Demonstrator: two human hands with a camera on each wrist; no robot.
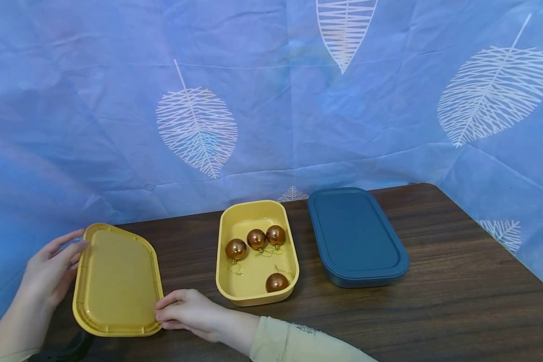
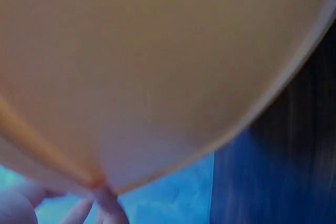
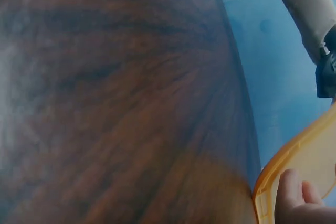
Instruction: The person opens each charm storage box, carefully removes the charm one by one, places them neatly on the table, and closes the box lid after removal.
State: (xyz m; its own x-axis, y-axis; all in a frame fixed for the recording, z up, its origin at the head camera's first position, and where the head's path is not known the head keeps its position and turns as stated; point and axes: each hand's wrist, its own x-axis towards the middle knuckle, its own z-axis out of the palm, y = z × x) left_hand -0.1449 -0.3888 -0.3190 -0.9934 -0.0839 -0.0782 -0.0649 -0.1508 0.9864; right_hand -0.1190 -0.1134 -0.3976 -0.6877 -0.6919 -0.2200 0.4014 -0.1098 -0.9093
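Observation:
A yellow lid (image 1: 119,281) is held up at the left side of the table, its rimmed inner face toward the head camera. My left hand (image 1: 50,271) grips its upper left edge; the left wrist view shows the fingers (image 2: 107,205) at the rim. At the lower right corner, my right hand (image 1: 192,314) pinches the lid between thumb and fingers. Between the lid and a blue box stands an uncovered yellow box (image 1: 246,296). Several shiny copper-coloured Christmas baubles (image 1: 236,249) with thread loops lie inside it.
A blue box with its lid on (image 1: 357,236) stands right of the yellow box. Dark wood grain covers the table (image 1: 457,281). Behind it hangs a blue cloth (image 1: 262,100) with white leaf prints. A dark curved object (image 1: 70,349) shows below the lid.

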